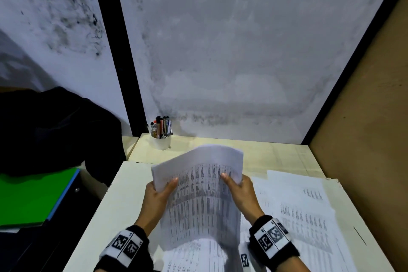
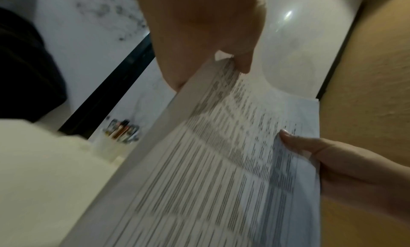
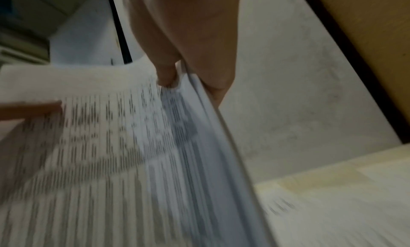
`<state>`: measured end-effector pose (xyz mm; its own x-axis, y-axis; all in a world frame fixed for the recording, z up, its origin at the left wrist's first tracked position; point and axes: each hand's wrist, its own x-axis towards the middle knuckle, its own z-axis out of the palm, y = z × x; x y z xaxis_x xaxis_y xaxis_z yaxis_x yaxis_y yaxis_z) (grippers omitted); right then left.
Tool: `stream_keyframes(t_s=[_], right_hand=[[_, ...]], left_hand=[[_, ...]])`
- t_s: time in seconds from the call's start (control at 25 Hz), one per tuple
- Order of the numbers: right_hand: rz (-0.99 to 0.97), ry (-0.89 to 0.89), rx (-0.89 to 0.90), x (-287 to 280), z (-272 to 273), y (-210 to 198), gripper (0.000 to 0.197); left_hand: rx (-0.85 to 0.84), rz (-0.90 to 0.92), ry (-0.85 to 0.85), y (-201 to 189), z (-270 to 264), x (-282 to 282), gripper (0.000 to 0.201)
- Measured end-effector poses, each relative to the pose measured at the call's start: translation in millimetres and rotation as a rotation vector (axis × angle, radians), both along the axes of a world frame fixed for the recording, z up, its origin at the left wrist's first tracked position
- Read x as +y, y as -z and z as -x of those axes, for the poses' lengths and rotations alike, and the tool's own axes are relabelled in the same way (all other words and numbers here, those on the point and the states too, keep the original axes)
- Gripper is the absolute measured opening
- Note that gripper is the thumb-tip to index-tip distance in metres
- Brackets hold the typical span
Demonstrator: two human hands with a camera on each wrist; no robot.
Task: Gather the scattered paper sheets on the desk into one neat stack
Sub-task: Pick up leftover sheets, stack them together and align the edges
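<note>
The left hand (image 1: 157, 194) and right hand (image 1: 239, 192) each clamp a side edge of the held sheaf (image 1: 198, 194), thumbs on top, lifting it upright off the bench (image 1: 123, 194), likely to square its edges; loose sheets (image 1: 304, 210) lie spread to the right, ungathered.

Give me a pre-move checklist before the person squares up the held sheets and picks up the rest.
1. Left hand grip on the held bundle: ok, thumb on top at its left edge.
2. Right hand grip: ok, thumb on top at its right edge.
3. Bundle edges aligned: not ok, sheets fan out at the top.
4. Loose sheets remaining on the desk: not ok, several lie to the right.
5. Pen cup clear of the papers: ok.
6. Sheet count: cannot tell.
</note>
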<state>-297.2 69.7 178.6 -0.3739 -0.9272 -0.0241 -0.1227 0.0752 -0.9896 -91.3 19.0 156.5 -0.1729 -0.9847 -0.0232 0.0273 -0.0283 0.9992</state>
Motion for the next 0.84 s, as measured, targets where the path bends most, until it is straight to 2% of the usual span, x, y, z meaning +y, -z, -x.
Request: stream_keyframes(t_s=[0.08,0.12,0.2,0.28,0.36,0.48,0.56,0.64,0.68,0.76,0.84], right_hand=[[-0.041,0.047,-0.01,8,-2,9,0.021],[-0.032,0.093,-0.028,8,0,11,0.024],[0.031,0.16,-0.076,6,9,9,0.021],[0.054,0.139,-0.136,5,27,5,0.008],[-0.032,0.098,-0.183,10,55,21,0.012],[-0.335,0.282,-0.119,40,116,67,0.024],[-0.663,0.421,0.017,71,153,99,0.05],[-1.095,0.457,0.212,102,173,122,0.081],[-1.241,0.455,0.322,112,176,131,0.092],[-1.317,0.454,0.437,122,174,140,0.101],[-1.295,0.439,0.431,121,171,143,0.104]], left_hand=[[-0.068,-0.08,0.09,21,-4,11,0.061],[-0.116,-0.115,0.129,30,-6,16,0.072],[-0.216,-0.134,0.205,45,-8,25,0.066],[-0.277,-0.142,0.222,42,-4,35,0.041],[-0.297,-0.124,0.17,38,3,39,0.031],[-0.33,-0.127,0.058,39,9,40,0.034],[-0.342,-0.15,0.011,47,5,42,0.033],[-0.388,-0.162,-0.004,57,3,43,0.032],[-0.407,-0.162,-0.005,61,4,43,0.031],[-0.44,-0.149,0.011,63,10,46,0.03],[-0.464,-0.16,0.021,67,19,47,0.028]])
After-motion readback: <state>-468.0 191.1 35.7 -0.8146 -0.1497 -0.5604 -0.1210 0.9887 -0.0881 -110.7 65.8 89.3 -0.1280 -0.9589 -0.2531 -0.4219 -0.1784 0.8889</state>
